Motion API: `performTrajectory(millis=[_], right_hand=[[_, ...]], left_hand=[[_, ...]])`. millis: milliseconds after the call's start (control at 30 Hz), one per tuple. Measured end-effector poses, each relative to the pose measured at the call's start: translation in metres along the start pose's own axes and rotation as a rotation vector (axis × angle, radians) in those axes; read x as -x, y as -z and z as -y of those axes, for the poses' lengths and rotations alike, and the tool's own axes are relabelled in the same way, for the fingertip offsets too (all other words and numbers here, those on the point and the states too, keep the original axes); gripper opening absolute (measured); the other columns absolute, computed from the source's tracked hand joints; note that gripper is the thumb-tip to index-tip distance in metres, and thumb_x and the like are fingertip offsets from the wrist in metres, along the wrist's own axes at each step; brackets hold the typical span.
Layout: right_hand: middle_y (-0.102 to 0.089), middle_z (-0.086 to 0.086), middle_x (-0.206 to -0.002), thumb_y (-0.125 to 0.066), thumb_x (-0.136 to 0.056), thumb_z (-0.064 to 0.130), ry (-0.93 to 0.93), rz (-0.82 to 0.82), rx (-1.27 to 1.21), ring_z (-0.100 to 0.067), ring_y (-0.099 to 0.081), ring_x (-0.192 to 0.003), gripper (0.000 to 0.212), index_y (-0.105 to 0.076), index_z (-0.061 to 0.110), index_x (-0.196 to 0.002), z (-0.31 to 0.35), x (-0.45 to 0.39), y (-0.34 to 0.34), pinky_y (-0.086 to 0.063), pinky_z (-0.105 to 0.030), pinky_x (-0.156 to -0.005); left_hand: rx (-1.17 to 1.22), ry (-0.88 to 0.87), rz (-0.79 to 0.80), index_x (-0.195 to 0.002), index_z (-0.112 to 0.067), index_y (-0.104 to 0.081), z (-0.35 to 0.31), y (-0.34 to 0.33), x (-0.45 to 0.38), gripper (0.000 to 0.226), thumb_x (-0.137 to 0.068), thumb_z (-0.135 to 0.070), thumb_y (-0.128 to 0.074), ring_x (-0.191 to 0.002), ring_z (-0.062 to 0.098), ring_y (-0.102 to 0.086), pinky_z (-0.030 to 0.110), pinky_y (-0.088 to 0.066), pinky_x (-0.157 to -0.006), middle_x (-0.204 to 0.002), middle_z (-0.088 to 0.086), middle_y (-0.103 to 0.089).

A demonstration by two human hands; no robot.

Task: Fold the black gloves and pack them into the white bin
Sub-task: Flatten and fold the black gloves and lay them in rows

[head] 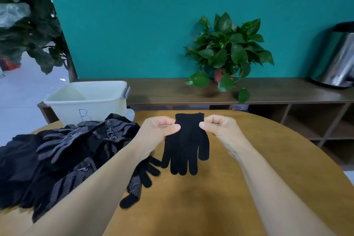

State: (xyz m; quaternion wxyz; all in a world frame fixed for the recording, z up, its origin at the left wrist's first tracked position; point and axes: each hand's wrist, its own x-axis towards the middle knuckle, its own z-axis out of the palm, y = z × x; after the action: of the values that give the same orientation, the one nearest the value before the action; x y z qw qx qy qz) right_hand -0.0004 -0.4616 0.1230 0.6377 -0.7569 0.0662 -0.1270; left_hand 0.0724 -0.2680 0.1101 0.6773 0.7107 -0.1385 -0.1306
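Both hands (189,127) pinch one black glove's (184,145) cuff.

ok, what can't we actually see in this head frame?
Head view only:
- Bottom of the white bin: its near wall blocks it, so any packed gloves are not visible.
- How many gloves are in the glove pile: they overlap, the left edge cuts the pile, and the left forearm covers part.
- Whether the held glove, pinched by left hand and right hand, is one glove or a stacked pair.
- Metal container: cut by the right edge.
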Motion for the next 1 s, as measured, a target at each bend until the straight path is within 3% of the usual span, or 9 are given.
performTrajectory(millis=[233, 333, 467, 600, 667, 733, 800, 900, 1000], right_hand=[[-0.071, -0.004, -0.083, -0.075, -0.08, 0.003, -0.02, -0.035, -0.028, -0.009, -0.065, -0.075, 0.009, -0.068, 0.01, -0.08, -0.022, -0.046, 0.022, -0.05, -0.019, -0.075], [-0.065, 0.0, -0.072, -0.074, -0.078, -0.003, -0.045, 0.03, 0.013, -0.003, -0.059, -0.062, 0.014, -0.065, 0.006, -0.075, -0.04, -0.036, 0.026, -0.049, -0.011, -0.065], [-0.061, 0.004, -0.066, -0.075, -0.077, -0.005, -0.128, 0.136, 0.037, -0.002, -0.054, -0.058, 0.021, -0.064, 0.01, -0.069, -0.077, -0.001, 0.028, -0.044, -0.011, -0.06], [-0.065, -0.002, -0.074, -0.075, -0.076, -0.008, -0.146, 0.204, 0.025, -0.008, -0.056, -0.069, 0.031, -0.069, 0.02, -0.064, -0.108, 0.038, 0.023, -0.045, -0.017, -0.068], [-0.065, 0.0, -0.074, -0.075, -0.077, -0.007, -0.139, 0.225, 0.03, -0.009, -0.055, -0.071, 0.036, -0.071, 0.026, -0.062, -0.12, 0.055, 0.02, -0.044, -0.019, -0.07], [-0.065, 0.003, -0.073, -0.077, -0.077, -0.004, -0.107, 0.233, 0.076, -0.007, -0.055, -0.074, 0.037, -0.072, 0.03, -0.065, -0.129, 0.072, 0.016, -0.043, -0.021, -0.073], [-0.065, 0.002, -0.077, -0.08, -0.075, -0.001, -0.06, 0.21, 0.153, -0.003, -0.054, -0.076, 0.038, -0.072, 0.035, -0.066, -0.138, 0.088, 0.012, -0.041, -0.02, -0.075], [-0.064, 0.004, -0.084, -0.083, -0.07, 0.001, 0.009, 0.146, 0.257, 0.002, -0.055, -0.081, 0.037, -0.073, 0.037, -0.069, -0.146, 0.109, 0.006, -0.039, -0.012, -0.078], [-0.067, 0.007, -0.087, -0.081, -0.069, -0.003, 0.053, 0.121, 0.312, -0.003, -0.057, -0.092, 0.039, -0.073, 0.034, -0.08, -0.15, 0.123, 0.004, -0.04, -0.012, -0.084]], left_hand=[[-0.11, -0.045, 0.027, -0.082, -0.015, -0.071, 0.011, -0.012, -0.051, 0.009, -0.079, -0.013, -0.08, -0.078, 0.01, -0.068, 0.022, -0.051, -0.077, -0.081, -0.001, -0.074], [-0.243, -0.027, 0.073, -0.076, -0.015, -0.069, 0.028, -0.014, -0.045, 0.012, -0.078, -0.013, -0.081, -0.071, 0.006, -0.062, 0.014, -0.049, -0.072, -0.076, -0.002, -0.069], [-0.351, 0.029, 0.158, -0.078, -0.005, -0.069, 0.062, -0.017, -0.015, 0.012, -0.077, -0.008, -0.081, -0.055, 0.001, -0.054, 0.011, -0.043, -0.059, -0.069, 0.001, -0.067], [-0.349, 0.023, 0.222, -0.075, -0.01, -0.071, 0.096, -0.015, 0.018, 0.012, -0.075, -0.006, -0.082, -0.07, 0.009, -0.06, 0.027, -0.048, -0.074, -0.071, 0.0, -0.069], [-0.412, 0.003, 0.237, -0.075, -0.017, -0.072, 0.108, -0.015, 0.034, 0.011, -0.075, -0.013, -0.083, -0.069, 0.008, -0.059, 0.03, -0.05, -0.073, -0.072, 0.001, -0.07], [-0.499, -0.036, 0.247, -0.074, -0.021, -0.072, 0.118, -0.016, 0.05, 0.011, -0.078, -0.015, -0.081, -0.067, 0.005, -0.058, 0.029, -0.049, -0.07, -0.073, 0.0, -0.071], [-0.612, -0.106, 0.228, -0.074, -0.026, -0.071, 0.125, -0.016, 0.067, 0.015, -0.079, -0.015, -0.08, -0.068, 0.0, -0.059, 0.019, -0.047, -0.069, -0.074, -0.007, -0.07], [-0.779, -0.27, 0.199, -0.082, -0.033, -0.073, 0.135, -0.013, 0.088, 0.016, -0.078, -0.019, -0.081, -0.081, 0.002, -0.06, 0.017, -0.044, -0.077, -0.081, -0.015, -0.067], [-0.833, -0.383, 0.259, -0.091, -0.026, -0.075, 0.143, -0.009, 0.097, 0.02, -0.077, -0.013, -0.079, -0.092, 0.0, -0.058, 0.019, -0.045, -0.087, -0.093, -0.018, -0.069]])
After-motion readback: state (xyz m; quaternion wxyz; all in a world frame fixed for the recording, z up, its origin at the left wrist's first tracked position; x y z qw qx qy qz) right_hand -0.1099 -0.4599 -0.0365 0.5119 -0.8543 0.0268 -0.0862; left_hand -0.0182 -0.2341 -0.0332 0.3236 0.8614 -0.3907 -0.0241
